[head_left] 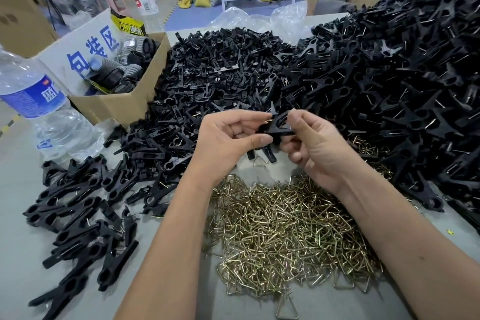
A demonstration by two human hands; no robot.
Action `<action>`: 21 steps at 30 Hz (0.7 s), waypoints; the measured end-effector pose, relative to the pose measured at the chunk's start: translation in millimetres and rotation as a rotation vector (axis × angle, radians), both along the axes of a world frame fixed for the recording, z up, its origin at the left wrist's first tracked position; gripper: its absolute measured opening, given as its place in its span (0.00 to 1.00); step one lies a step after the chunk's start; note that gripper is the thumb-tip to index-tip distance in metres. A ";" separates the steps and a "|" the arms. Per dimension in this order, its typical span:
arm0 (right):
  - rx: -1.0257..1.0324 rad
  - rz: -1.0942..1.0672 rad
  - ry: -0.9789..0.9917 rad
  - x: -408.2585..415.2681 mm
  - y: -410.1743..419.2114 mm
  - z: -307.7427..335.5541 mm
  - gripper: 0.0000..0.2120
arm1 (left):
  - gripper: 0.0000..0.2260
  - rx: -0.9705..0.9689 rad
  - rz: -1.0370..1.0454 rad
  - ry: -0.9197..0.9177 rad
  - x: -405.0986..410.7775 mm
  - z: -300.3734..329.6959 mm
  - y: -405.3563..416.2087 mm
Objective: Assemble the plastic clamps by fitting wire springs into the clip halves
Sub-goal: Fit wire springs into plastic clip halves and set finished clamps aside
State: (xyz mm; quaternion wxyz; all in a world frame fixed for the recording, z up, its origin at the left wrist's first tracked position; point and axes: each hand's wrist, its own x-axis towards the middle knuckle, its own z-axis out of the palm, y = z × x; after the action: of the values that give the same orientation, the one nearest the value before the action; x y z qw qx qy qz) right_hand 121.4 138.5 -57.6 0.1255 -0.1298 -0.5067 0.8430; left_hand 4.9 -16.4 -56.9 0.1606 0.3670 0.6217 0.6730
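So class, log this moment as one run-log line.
step: fitting spring | left hand: grips clamp | right hand: grips clamp | wire springs: heaped nearest | clip halves: piled behind

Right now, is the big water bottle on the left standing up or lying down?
Standing up, leaning a little in this wide view. The water bottle has its base on the table, label facing us. Its cap is out of frame.

Wire springs [288, 231] nearest, clip halves [220, 70] behind, finished clamps [78, 218] left, box [117, 104] far left.
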 end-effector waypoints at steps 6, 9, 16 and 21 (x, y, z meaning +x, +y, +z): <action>-0.224 0.309 0.060 1.6 3.7 -1.9 0.23 | 0.20 0.080 -0.009 -0.093 2.6 3.0 -1.5; -0.383 0.463 0.078 3.7 9.7 -4.1 0.27 | 0.18 0.090 -0.018 -0.099 1.0 3.7 -4.7; -0.434 0.536 0.090 5.0 9.3 -1.1 0.25 | 0.19 0.111 -0.107 -0.140 -2.2 5.0 -10.2; -0.721 0.552 0.096 3.4 9.8 0.7 0.19 | 0.15 0.096 -0.084 -0.133 -5.9 4.4 -11.7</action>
State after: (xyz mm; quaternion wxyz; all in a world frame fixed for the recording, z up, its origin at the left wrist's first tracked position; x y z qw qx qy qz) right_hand 124.8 148.3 -56.8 -0.1338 0.0138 -0.1903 0.9725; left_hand -0.9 -28.0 -52.6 0.2120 0.3545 0.5608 0.7175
